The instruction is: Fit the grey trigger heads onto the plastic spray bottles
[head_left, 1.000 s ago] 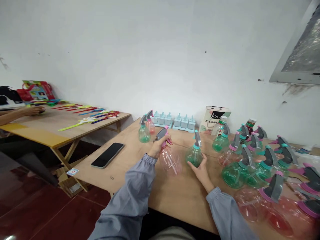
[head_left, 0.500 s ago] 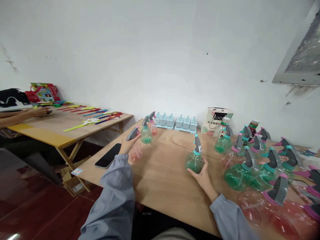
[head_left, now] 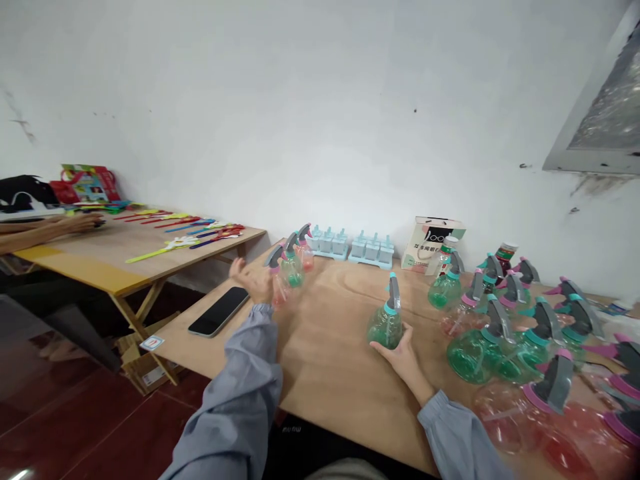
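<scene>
A green spray bottle [head_left: 384, 325] with a grey and teal head stands upright at the middle of the wooden table [head_left: 330, 373]. My right hand [head_left: 403, 350] is wrapped round its lower right side. At the left, my left hand [head_left: 253, 281] has its fingers apart, beside a pink spray bottle [head_left: 281, 291] that it partly hides. Just behind that bottle are another green one [head_left: 293, 268] and another pink one [head_left: 305, 256]. Several green and pink spray bottles [head_left: 473, 353] crowd the right side of the table.
A black phone [head_left: 219, 311] lies near the left edge. Light blue popsicle moulds [head_left: 371, 250] and a printed carton [head_left: 431, 245] stand by the wall. On a second table [head_left: 125, 267], colourful flat items lie near another person's hands [head_left: 83, 223].
My left hand has let go of the pink bottle's head and opened. That bottle now stands farther back, nearer the two behind it. The green bottle and my right hand have shifted slightly left.
</scene>
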Tool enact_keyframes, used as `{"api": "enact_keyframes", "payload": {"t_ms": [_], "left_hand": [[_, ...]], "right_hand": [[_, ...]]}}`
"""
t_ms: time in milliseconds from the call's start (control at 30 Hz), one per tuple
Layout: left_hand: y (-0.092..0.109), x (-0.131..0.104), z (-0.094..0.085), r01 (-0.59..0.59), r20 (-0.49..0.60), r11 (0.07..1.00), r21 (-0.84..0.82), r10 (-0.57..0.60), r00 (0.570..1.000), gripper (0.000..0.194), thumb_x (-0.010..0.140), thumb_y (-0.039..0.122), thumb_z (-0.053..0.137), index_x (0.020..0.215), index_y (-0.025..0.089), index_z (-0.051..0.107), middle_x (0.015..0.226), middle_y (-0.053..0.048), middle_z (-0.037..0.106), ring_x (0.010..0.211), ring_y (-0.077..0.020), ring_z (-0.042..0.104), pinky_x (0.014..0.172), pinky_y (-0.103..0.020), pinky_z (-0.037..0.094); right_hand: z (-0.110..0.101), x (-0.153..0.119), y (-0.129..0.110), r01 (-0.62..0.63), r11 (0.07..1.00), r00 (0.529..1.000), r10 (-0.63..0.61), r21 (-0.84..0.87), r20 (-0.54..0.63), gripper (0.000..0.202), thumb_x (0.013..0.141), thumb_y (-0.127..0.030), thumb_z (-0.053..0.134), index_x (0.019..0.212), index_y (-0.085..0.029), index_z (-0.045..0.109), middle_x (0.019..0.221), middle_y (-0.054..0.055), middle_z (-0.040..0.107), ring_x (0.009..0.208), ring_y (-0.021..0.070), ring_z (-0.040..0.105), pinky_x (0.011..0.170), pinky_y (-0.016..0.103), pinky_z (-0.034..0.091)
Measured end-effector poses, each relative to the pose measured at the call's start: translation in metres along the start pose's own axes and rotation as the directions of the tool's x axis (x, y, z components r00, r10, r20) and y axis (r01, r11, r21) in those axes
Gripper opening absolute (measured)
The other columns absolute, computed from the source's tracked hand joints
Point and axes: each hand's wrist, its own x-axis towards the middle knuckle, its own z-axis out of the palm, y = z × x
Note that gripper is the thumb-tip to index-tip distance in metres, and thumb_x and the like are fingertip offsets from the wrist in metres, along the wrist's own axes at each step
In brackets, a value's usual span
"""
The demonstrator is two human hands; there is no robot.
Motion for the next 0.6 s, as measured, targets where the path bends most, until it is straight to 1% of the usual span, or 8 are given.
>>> {"api": "enact_keyframes", "payload": {"t_ms": [67,133,167,233,300,367,500,600], "left_hand": [[0.024,-0.011,-0.005,-0.123,-0.150,0.991,-0.053,0.114,0.982,0.079,0.083,0.076,0.051,0.134,0.017,0.043,0.143,-0.020,0.046,0.131,-0.0355,0.049,0.107,-0.055,0.041],[0.057,-0.029,-0.002,-0.229,0.011,0.957,-0.178,0.234,0.972,0.072,0.084,0.077,0.049,0.129,0.020,0.047,0.134,-0.016,0.051,0.127,-0.0346,0.052,0.107,-0.056,0.042],[0.075,-0.040,0.002,-0.224,0.223,0.937,-0.268,0.286,0.932,0.066,0.084,0.073,0.054,0.127,0.022,0.050,0.129,-0.013,0.055,0.124,-0.0329,0.055,0.107,-0.054,0.042],[0.111,-0.067,0.014,-0.048,0.682,0.922,-0.385,0.319,0.658,0.066,0.084,0.062,0.065,0.135,0.023,0.048,0.135,-0.014,0.055,0.128,-0.0317,0.054,0.109,-0.052,0.043],[0.140,-0.095,0.027,0.145,0.851,0.906,-0.398,0.306,0.426,0.094,0.071,0.061,0.079,0.147,0.024,0.038,0.150,-0.017,0.044,0.136,-0.0352,0.047,0.112,-0.053,0.041],[0.159,-0.119,0.038,0.330,0.917,0.874,-0.356,0.258,0.305,0.107,0.068,0.056,0.083,0.154,0.025,0.028,0.157,-0.018,0.037,0.144,-0.0362,0.040,0.115,-0.053,0.037],[0.172,-0.141,0.043,0.464,0.939,0.835,-0.296,0.166,0.301,0.086,0.076,0.039,0.078,0.150,0.026,0.036,0.150,-0.014,0.047,0.142,-0.0319,0.042,0.119,-0.052,0.032],[0.170,-0.138,0.037,0.514,0.945,0.810,-0.281,0.141,0.295,0.077,0.076,0.029,0.074,0.146,0.023,0.043,0.147,-0.015,0.051,0.139,-0.0305,0.045,0.118,-0.048,0.033]], "right_hand": [[0.000,-0.001,-0.002,-0.012,1.000,1.000,0.012,-0.017,0.002,0.097,0.045,-0.073,0.082,0.114,-0.024,0.034,0.110,0.013,0.063,0.100,0.0349,0.066,0.087,0.051,0.054],[0.000,-0.004,-0.004,-0.009,1.000,1.000,0.009,-0.030,0.010,0.096,0.043,-0.072,0.084,0.111,-0.025,0.033,0.111,0.012,0.062,0.100,0.0348,0.066,0.087,0.051,0.054],[0.000,-0.005,-0.005,0.000,1.000,1.000,0.000,-0.031,0.017,0.096,0.043,-0.071,0.084,0.110,-0.025,0.033,0.111,0.012,0.061,0.100,0.0344,0.066,0.087,0.051,0.054],[0.000,-0.008,-0.005,0.027,0.999,0.999,-0.026,-0.019,0.039,0.093,0.045,-0.069,0.085,0.109,-0.025,0.033,0.112,0.012,0.061,0.100,0.0333,0.066,0.088,0.050,0.054],[0.001,-0.011,-0.006,0.043,0.999,0.997,-0.043,0.000,0.062,0.092,0.047,-0.067,0.085,0.110,-0.025,0.034,0.114,0.012,0.060,0.102,0.0328,0.066,0.090,0.049,0.055],[0.004,-0.012,-0.008,0.044,0.999,0.996,-0.046,0.017,0.077,0.092,0.047,-0.067,0.085,0.111,-0.025,0.034,0.116,0.013,0.059,0.105,0.0331,0.065,0.091,0.050,0.055],[0.001,-0.027,-0.018,0.108,0.993,0.992,-0.111,0.047,0.066,0.086,0.060,-0.067,0.080,0.119,-0.022,0.037,0.123,0.017,0.059,0.113,0.0348,0.063,0.097,0.056,0.053],[-0.036,-0.059,-0.012,0.288,0.957,0.958,-0.288,-0.022,0.000,0.061,0.080,-0.055,0.069,0.126,-0.025,0.044,0.133,0.016,0.057,0.127,0.0344,0.057,0.107,0.062,0.046]]}}
